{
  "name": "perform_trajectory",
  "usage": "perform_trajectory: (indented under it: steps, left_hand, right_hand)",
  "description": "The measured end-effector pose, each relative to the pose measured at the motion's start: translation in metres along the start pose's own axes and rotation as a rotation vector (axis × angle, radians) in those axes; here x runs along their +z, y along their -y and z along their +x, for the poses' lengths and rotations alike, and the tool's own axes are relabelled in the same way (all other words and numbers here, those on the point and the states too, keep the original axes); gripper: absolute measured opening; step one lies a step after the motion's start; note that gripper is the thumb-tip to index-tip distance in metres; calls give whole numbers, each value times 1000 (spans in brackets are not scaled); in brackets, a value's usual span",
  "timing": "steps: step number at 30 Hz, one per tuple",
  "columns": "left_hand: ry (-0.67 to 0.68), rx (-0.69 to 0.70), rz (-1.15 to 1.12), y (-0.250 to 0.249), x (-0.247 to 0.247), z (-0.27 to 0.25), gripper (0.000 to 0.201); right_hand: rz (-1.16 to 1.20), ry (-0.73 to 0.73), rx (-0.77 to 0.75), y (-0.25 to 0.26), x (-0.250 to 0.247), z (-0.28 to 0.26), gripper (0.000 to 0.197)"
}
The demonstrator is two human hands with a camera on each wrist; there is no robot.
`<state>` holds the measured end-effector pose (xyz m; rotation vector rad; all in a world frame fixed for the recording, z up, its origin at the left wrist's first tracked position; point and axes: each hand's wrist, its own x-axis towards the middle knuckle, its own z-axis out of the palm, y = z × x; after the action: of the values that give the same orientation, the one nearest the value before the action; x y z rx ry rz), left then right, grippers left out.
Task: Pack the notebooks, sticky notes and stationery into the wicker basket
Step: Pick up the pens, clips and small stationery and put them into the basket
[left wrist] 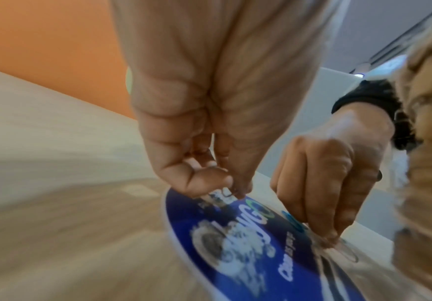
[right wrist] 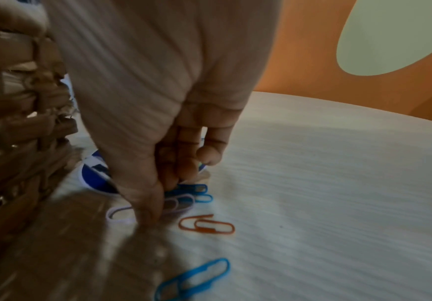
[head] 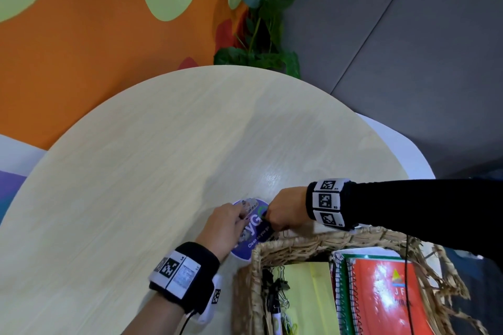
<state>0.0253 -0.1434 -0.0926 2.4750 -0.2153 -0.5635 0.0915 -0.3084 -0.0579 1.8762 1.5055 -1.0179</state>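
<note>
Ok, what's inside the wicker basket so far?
Wicker basket holds spiral notebooks, yellow sticky notes, binder clips. Anything beneath them is covered.

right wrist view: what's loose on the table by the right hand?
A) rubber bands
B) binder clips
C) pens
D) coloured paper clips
D: the right hand reaches down among coloured paper clips lying on the table, in blue, orange and pale lilac, beside the wicker basket.

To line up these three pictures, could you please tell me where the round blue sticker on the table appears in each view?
Head: lower centre, round blue sticker between both hands.
Left wrist: bottom centre, under the fingertips.
Right wrist: left of centre, mostly hidden behind the hand.
Shared landmark: the wicker basket beside it.
</note>
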Motion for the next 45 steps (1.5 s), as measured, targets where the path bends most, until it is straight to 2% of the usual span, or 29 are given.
perform_trajectory:
  steps: [3, 7, 9, 10, 12, 15, 18, 20, 25, 28, 30, 33, 36, 39, 41, 45]
  left_hand:
    - [-28, -5, -23, -1, -3, -9, 19]
    - [-70, -43, -93, -10, -16, -22, 14]
    - [-98, -58, -121, -15, -25, -28, 11]
    - [-117, -58, -140, -19, -30, -31, 9]
    - [-171, -34, -188, -29, -42, -41, 9]
    - [-216, 43, -263, -48, -59, -60, 14]
    - [-203, 116, -252, -67, -69, -80, 12]
    - [-170, 146, -225, -77, -70, -93, 10]
    - [-29, 187, -79, -95, -56, -126, 2]
    - [81, 185, 17, -100, -39, -133, 14]
    - [152, 206, 111, -106, -27, -135, 23]
    - [288, 242, 311, -119, -8, -134, 28]
    - [408, 245, 451, -137, 8, -133, 6]
    - [519, 238, 628, -152, 17, -132, 23]
    - [567, 210, 722, -157, 24, -130, 27]
    - [592, 203, 753, -159, 35, -123, 40]
  right_hand:
    - [95, -63, 65, 1, -21, -26, 13]
    - [386, -418, 286, 13, -46, -78, 13]
    - [543, -592, 363, 31, -46, -103, 27]
    - [596, -659, 392, 44, -43, -114, 28]
    - [695, -740, 433, 77, -33, -129, 17]
    - [838, -702, 467, 130, -13, -127, 4]
    - [913, -472, 482, 169, 6, -104, 9]
    - [981, -350, 546, 184, 17, -87, 9]
    - [1091, -288, 709, 198, 24, -64, 12]
    - [1044, -247, 757, 204, 23, -61, 16]
    - [1062, -267, 796, 205, 23, -69, 23]
    - [1131, -405, 902, 204, 30, -93, 29]
    - [1113, -520, 981, 207, 41, -120, 26]
    - [1092, -593, 1024, 217, 53, -136, 17]
    - [1089, -620, 1028, 223, 59, -141, 14]
    - [1112, -634, 1011, 227, 66, -144, 14]
